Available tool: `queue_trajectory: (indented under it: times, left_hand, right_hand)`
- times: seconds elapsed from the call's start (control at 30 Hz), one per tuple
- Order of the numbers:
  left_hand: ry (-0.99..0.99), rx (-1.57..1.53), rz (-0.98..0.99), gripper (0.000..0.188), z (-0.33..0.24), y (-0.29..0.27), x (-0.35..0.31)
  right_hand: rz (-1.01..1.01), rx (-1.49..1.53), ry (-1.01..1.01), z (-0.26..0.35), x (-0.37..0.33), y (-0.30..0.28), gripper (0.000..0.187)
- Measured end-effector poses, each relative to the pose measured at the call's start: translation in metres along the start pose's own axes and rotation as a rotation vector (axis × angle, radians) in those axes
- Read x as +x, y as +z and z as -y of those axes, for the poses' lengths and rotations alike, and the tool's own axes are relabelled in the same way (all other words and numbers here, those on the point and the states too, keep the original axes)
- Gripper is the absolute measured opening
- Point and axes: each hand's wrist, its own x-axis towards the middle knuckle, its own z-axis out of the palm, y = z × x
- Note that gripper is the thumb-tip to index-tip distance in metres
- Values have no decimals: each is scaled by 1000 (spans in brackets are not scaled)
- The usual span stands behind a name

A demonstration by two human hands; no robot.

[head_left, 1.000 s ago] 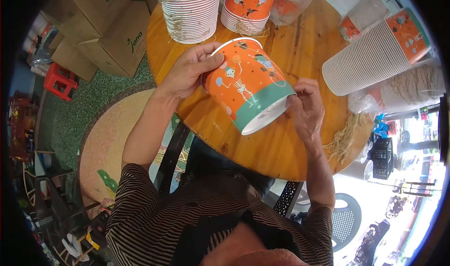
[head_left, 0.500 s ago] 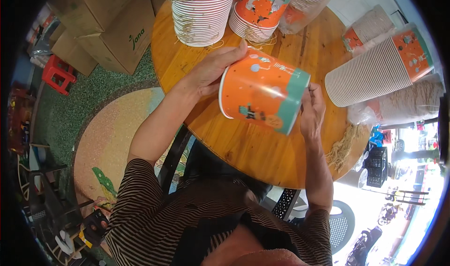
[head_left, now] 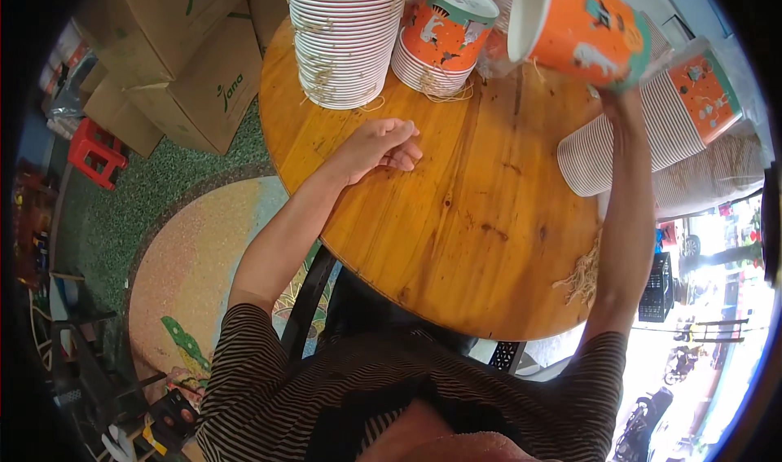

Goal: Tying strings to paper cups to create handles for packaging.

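Note:
My right hand (head_left: pixel 621 103) holds an orange paper bucket (head_left: pixel 588 34) with a green base band up at the far right of the table. The bucket lies tilted on its side, its white-rimmed mouth facing left, and it hides most of my fingers. My left hand (head_left: pixel 381 150) rests over the left part of the table, holding nothing, with its fingers loosely bent and apart. Beyond it stands a tall stack of white-rimmed buckets (head_left: pixel 346 46). A shorter upside-down stack with an orange and green bucket (head_left: pixel 446 34) on top is beside that.
A long nested stack of buckets (head_left: pixel 635 140) lies at the right, near plastic-wrapped stacks (head_left: pixel 709 177). Loose tan strings (head_left: pixel 582 279) lie on the wooden table (head_left: pixel 456 242) near its right edge. Cardboard boxes (head_left: pixel 195 95) and a red stool (head_left: pixel 96 152) stand left.
My right hand has carried the bucket from the table's middle up to the far right. My left hand has let go of it and moved slightly toward me.

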Motion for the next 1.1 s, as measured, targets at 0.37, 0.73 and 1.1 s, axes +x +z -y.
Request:
queue_trajectory:
  times: [0.37, 0.73, 1.1]
  left_hand:
    - [42, 138, -33, 39, 7, -3, -5]
    - [39, 172, -34, 40, 6, 2, -5]
    - [54, 202, -29, 40, 4, 3, -5]
  right_hand:
    - [80, -799, 220, 7, 103, 77, 29]
    - [-25, -1313, 196, -21, 156, 120, 16]
    - [20, -1456, 94, -28, 157, 153, 28]
